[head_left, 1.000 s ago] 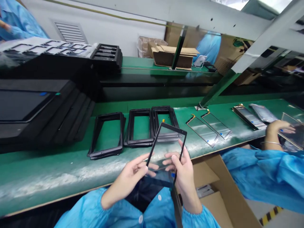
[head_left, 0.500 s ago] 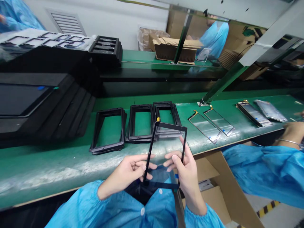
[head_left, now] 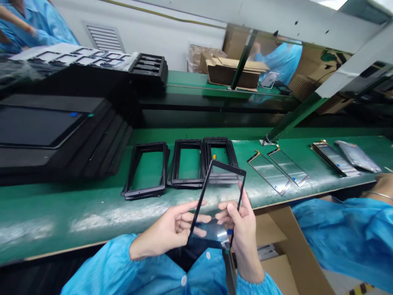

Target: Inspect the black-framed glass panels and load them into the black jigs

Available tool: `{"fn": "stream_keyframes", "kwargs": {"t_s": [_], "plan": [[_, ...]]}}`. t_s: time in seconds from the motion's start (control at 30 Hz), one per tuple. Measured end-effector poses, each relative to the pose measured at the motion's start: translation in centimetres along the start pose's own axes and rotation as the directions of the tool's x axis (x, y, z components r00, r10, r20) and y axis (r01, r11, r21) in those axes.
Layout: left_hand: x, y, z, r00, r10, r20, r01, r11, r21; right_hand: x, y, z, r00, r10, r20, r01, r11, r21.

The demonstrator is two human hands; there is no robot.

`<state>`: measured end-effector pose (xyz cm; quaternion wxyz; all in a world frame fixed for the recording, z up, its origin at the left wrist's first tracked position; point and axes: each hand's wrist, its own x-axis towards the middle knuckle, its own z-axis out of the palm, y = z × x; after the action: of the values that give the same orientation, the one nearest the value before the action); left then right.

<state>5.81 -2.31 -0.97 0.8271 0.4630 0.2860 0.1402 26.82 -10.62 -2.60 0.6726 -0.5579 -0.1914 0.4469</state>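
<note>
A black-framed glass panel is shown held up in both hands, tilted, just in front of the desk's near edge and above the person's lap. The left hand is open with the fingers spread, its fingertips at the panel's left long edge. The right hand is partly curled, with the thumb and fingers gripping the right long edge. A small blue mark is visible near the panel's lower end.

On the green-topped desk, three stacks of black frames are set in a row: left, middle and right. The top frames are seen empty, with green showing through their openings. To the right lie two gold-tabbed clear panels and a further pair of panels. Stacked dark trays occupy the desk's left side. An open cardboard box is placed below the desk, to the right. A co-worker's blue sleeve and hand are seen at right, apart from the panel, and nothing is seen obstructing it.
</note>
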Motion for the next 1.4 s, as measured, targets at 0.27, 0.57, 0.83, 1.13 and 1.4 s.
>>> {"fn": "stream_keyframes", "kwargs": {"t_s": [0.27, 0.57, 0.83, 1.13, 1.4], "plan": [[0.2, -0.2, -0.5, 1.000, 0.030, -0.007, -0.030, 0.998, 0.046, -0.1, 0.0, 0.7, 1.000, -0.004, -0.025, 0.005, 1.000, 0.019], [0.4, -2.1, -1.3, 0.998, 0.049, -0.028, -0.047, 0.996, 0.074, -0.3, 0.6, 0.5, 1.000, -0.020, 0.009, 0.020, 0.997, 0.070], [1.3, -2.2, -0.9, 0.984, 0.174, -0.036, -0.173, 0.984, 0.034, -0.4, 0.5, 0.4, 1.000, 0.014, 0.003, -0.014, 0.998, 0.067], [4.1, 1.7, -2.2, 0.964, 0.254, -0.076, -0.258, 0.966, -0.035, -2.4, 2.3, 0.9, 0.994, 0.077, 0.074, -0.083, 0.994, 0.073], [2.2, 0.0, -0.8, 0.965, 0.149, -0.214, -0.173, 0.980, -0.099, -1.2, 2.7, 1.3, 0.990, 0.077, -0.121, -0.049, 0.974, 0.220]]}}
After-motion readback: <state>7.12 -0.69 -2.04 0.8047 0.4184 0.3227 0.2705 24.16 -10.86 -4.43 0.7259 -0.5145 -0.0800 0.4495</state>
